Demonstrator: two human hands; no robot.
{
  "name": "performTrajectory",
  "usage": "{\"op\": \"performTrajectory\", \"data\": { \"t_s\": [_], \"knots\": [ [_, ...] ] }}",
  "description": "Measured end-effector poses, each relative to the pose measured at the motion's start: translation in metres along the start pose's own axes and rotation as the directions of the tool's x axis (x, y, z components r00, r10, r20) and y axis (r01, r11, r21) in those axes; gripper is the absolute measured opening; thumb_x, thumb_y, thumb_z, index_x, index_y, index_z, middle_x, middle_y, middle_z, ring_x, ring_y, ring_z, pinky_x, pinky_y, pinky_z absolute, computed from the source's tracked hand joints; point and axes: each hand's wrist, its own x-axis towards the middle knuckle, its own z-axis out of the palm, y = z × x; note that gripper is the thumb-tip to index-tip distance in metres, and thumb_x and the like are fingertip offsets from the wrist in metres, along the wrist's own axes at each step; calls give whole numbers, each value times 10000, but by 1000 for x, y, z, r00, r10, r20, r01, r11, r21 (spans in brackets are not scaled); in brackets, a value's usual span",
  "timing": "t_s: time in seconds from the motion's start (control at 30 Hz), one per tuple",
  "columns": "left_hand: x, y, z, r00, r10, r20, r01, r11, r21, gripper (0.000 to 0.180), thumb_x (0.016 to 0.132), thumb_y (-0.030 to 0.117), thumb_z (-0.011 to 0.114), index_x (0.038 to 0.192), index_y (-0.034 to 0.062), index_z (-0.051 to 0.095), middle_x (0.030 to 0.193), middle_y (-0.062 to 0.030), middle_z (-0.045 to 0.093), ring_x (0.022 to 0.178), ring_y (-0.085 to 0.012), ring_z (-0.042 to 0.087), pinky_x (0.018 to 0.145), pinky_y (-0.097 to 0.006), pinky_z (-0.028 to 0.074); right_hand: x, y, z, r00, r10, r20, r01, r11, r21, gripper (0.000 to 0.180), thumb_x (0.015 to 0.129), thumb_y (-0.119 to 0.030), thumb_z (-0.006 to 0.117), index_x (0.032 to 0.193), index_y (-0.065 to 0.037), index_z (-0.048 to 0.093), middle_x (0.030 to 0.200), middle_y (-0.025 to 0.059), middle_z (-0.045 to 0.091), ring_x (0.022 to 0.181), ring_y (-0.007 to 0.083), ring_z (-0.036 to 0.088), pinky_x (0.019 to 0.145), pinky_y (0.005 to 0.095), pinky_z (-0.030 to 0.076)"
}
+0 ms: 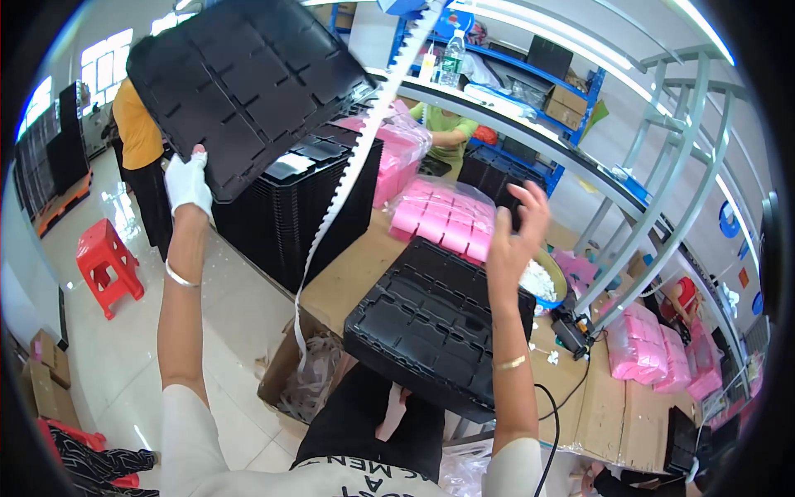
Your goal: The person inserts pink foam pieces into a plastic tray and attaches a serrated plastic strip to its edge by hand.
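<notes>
My left hand (pixel 190 184), in a white glove, grips the lower edge of a black plastic tray (pixel 240 83) lifted and tilted at the upper left. Beneath it stands a tall stack of black trays (pixel 306 207), partly hidden by the raised one. My right hand (pixel 517 236), bare, is held up with fingers apart and nothing in it. Below that hand, a shorter stack of black trays (pixel 431 323) rests at the table's near edge, in front of me. A long white strip with a toothed edge (pixel 352 170) hangs down between the two stacks.
Pink wrapped packs (pixel 443 217) lie behind the near stack, beside a bowl of white bits (pixel 540 280). Clear scraps fill a cardboard box (pixel 308 389) below. A metal frame (pixel 679 157) rises at right; a red stool (pixel 109 265) stands left. Other people work nearby.
</notes>
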Motion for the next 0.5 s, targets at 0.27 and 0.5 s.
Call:
{"op": "performTrajectory", "data": {
  "t_s": [0.27,0.5],
  "knots": [
    [-4,-71,52,937,-291,192,178,873,455,523,888,390,685,1150,-58,619,1054,-205,685,933,-340,671,875,-415,543,-8,100,200,939,73,337,-146,969,197,411,861,4,598,1271,7,593,1309,219,571,1299,369,514,1137,423,379],
    [-26,-84,56,841,368,397,-541,559,629,616,932,252,567,1472,-29,472,1556,-312,373,1494,-469,249,1216,-470,257,-3,65,279,920,-218,325,179,973,147,394,1010,-227,589,1358,-42,589,1375,211,592,1322,394,530,1092,461,424]
  ]
}}
